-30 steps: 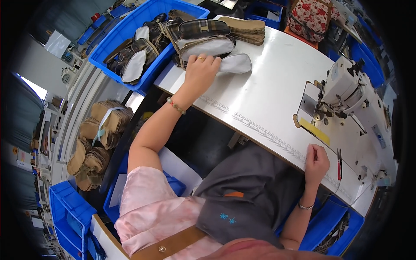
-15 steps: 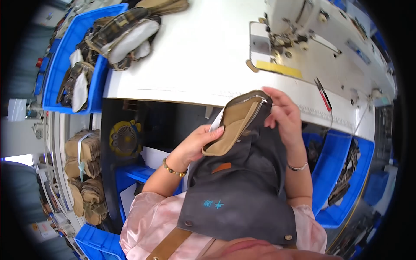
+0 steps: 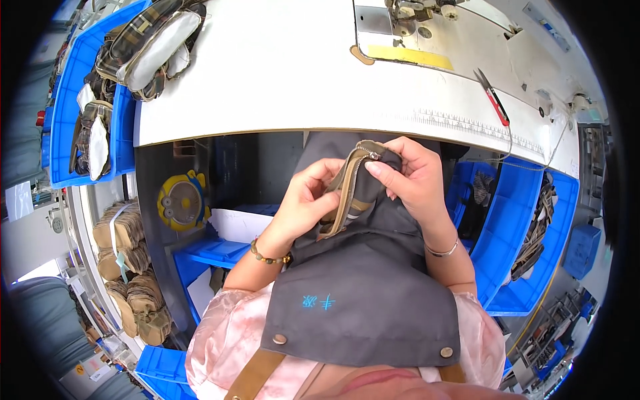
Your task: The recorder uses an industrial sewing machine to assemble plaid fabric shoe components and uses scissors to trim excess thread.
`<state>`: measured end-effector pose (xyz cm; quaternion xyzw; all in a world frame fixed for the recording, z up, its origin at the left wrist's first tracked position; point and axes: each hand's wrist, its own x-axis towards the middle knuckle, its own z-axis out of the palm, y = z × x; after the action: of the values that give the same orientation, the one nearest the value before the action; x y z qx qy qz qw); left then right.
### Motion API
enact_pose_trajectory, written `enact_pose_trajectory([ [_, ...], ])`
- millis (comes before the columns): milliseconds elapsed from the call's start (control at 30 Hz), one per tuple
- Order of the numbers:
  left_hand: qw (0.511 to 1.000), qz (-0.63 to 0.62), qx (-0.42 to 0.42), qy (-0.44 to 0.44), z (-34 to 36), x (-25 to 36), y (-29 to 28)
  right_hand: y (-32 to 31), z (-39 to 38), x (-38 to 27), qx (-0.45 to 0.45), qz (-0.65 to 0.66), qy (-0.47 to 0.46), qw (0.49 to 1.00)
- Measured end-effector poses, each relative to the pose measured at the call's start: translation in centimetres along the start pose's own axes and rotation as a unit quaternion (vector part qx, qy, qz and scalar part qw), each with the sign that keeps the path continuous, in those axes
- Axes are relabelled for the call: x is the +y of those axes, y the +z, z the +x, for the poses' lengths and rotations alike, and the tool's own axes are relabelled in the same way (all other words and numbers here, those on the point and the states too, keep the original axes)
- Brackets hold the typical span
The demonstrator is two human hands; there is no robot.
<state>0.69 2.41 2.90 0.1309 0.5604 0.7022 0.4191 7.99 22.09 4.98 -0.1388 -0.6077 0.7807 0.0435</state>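
Note:
A khaki and dark zippered pouch is held upright over my grey apron, below the table edge. My left hand grips the pouch's left side, thumb pressed toward the zipper and fingers partly curled behind it. My right hand holds the upper right part, thumb beside the metal zipper pull at the bent top of the zip. Its other fingers are partly hidden by the pouch.
The white table holds plaid pouches, red-handled snips and a sewing machine. Blue bins hold pieces at left and lower right. Khaki bundles and a yellow fan are at left.
My left hand has taken a pouch off the pile down to my lap, where my right hand joined it. Since half a second ago the pouch has been turned more upright, zip facing me.

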Motion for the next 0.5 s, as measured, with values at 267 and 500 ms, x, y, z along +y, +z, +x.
enact_pose_trajectory([
  [267,0.996,-0.031,0.060,0.050,1.1,0.1,1.2,-0.2,0.1,-1.7,0.010,-0.147,-0.045,0.988],
  [500,0.995,-0.068,0.062,0.041,1.0,-0.5,0.9,-14.2,4.2,-3.8,0.334,-0.639,-0.273,0.637],
])
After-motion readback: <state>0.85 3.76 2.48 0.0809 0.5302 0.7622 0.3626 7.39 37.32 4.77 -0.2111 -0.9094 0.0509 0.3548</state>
